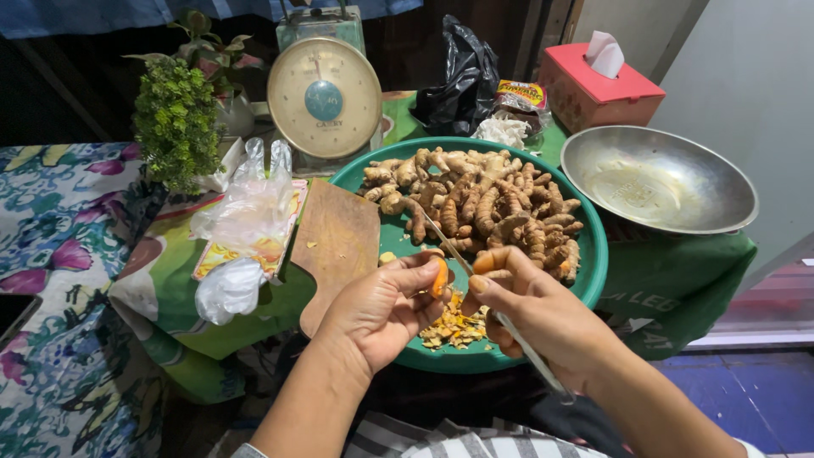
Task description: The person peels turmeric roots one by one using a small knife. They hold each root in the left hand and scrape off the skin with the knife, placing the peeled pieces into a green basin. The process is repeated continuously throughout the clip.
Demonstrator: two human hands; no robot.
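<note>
My left hand (381, 307) pinches a small peeled orange turmeric piece (439, 276) between thumb and fingers. My right hand (534, 309) grips a thin metal knife (445, 242) whose blade points up and left, close beside the piece. Both hands hover over the near part of a large green round tray (593, 263). A heap of unpeeled turmeric roots (483, 203) fills the tray's far half. Yellow-orange peelings (454, 326) lie in the tray under my hands.
A wooden cutting board (335, 242) leans on the tray's left rim. Behind stand a dial weighing scale (324, 97), a small green plant (176, 123), clear plastic bags (246, 208), a black bag (462, 80) and a red tissue box (598, 85). An empty metal bowl (657, 178) sits right.
</note>
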